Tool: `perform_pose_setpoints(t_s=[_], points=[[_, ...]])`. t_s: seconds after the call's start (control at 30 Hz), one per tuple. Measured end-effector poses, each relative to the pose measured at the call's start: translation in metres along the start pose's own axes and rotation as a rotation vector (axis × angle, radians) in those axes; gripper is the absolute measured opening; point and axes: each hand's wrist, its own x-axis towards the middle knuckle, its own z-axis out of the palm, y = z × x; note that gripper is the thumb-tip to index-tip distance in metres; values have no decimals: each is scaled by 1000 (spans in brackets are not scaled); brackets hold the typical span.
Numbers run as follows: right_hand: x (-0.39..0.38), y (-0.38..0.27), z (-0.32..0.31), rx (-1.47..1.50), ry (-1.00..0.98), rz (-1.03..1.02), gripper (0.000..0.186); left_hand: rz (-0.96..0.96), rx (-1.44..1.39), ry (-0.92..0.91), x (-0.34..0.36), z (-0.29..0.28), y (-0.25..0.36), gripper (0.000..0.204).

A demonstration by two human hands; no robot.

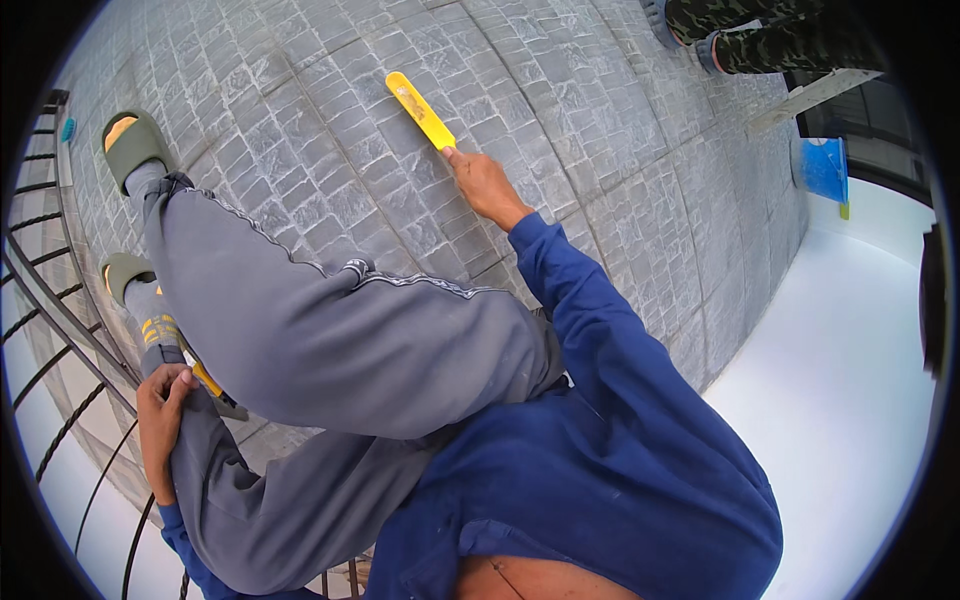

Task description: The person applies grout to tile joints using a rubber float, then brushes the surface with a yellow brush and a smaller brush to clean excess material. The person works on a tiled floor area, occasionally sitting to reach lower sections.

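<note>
My right hand [487, 188] is closed around the near end of a long, narrow yellow tool [421, 112] with a rounded tip. A brownish, worn-looking patch marks its upper face, and it slants away to the left over the grey paving. At the far left, my left hand [161, 405] lies against my lower trouser leg, its fingers curled and thumb bent in. Right beside the thumb shows a piece of a yellow and dark object [207, 380], mostly hidden by my leg. Whether the fingers grip it or the cloth is unclear.
Patterned grey paving [330, 130] spreads ahead. A black metal railing [62, 350] runs along the left, near my olive slippers [138, 150]. A blue bucket [822, 169] stands at the right by a white wall [830, 330]. Another person's camouflage-clad legs [765, 42] are at the upper right.
</note>
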Motion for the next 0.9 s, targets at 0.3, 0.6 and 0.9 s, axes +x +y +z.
perform_pose_setpoints(t_s=[0.3, 0.6, 0.9], points=[[-160, 47, -26, -86, -100, 245, 59, -47, 45, 2, 20, -2, 5, 28], [92, -63, 6, 35, -108, 209, 70, -110, 241, 16, 29, -1, 19, 28], [-152, 40, -52, -203, -215, 197, 55, 37, 62, 118, 4, 4, 1, 29]])
